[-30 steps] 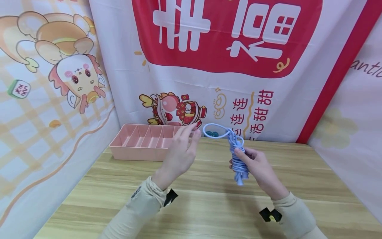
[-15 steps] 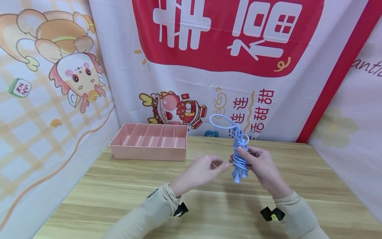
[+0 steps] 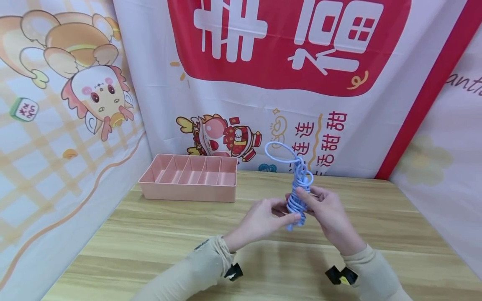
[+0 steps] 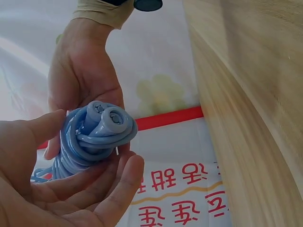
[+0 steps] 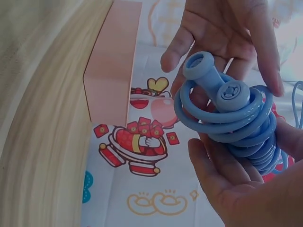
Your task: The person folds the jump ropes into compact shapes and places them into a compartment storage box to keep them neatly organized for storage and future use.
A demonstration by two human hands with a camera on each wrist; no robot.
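A light blue jump rope (image 3: 296, 202), wound into a tight bundle, is held upright above the table. One loose loop sticks out at its top left. My right hand (image 3: 329, 212) grips the middle of the bundle, thumb in front and fingers behind. From the left, my left hand (image 3: 261, 220) pinches the lower part between thumb and fingers. The left wrist view shows two handle ends (image 4: 113, 120) poking out of the coils of the jump rope (image 4: 78, 151). In the right wrist view the handles (image 5: 234, 96) sit between both hands.
A pink divided box (image 3: 188, 192) with several compartments stands at the back left of the wooden table (image 3: 180, 246). Printed cloths (image 3: 222, 96) hang behind and at both sides.
My left hand has come down and right from near the pink box and now takes hold of the jump rope's lower end. The right hand keeps its grip, with the bundle shifted slightly.
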